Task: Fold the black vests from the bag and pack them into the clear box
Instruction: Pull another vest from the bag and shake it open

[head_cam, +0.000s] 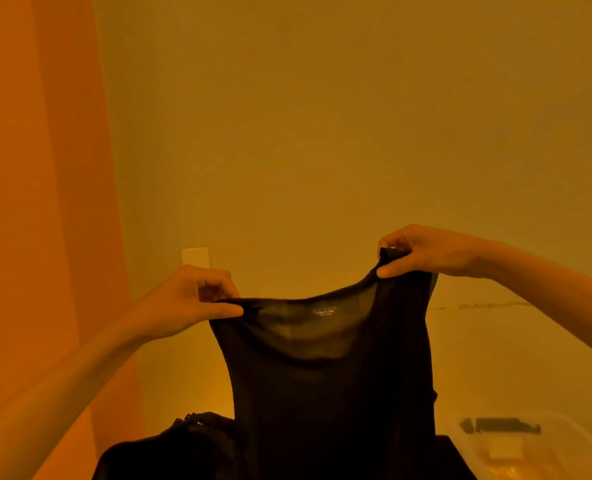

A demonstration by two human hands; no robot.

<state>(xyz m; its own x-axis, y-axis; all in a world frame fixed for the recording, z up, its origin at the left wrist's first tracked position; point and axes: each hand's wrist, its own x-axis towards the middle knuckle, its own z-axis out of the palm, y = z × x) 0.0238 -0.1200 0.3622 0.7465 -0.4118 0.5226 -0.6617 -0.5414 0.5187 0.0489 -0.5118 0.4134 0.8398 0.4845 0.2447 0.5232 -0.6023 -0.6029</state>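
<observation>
Both hands hold 1 black vest (329, 393) up by its shoulder straps: left hand (197, 299) pinches the left strap, right hand (426, 251) the right. Clear box (544, 448) sits low, right of the vest; dark pile (169, 452) low, left of it.

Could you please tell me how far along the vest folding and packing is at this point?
Done: nothing plainly; no folded garment shows in the visible part of the clear box. In hand: the left hand and right hand pinch one black vest by its shoulders, held up unfolded. Left: folding and packing it, then the dark heap at lower left, possibly the bag or more vests.
</observation>
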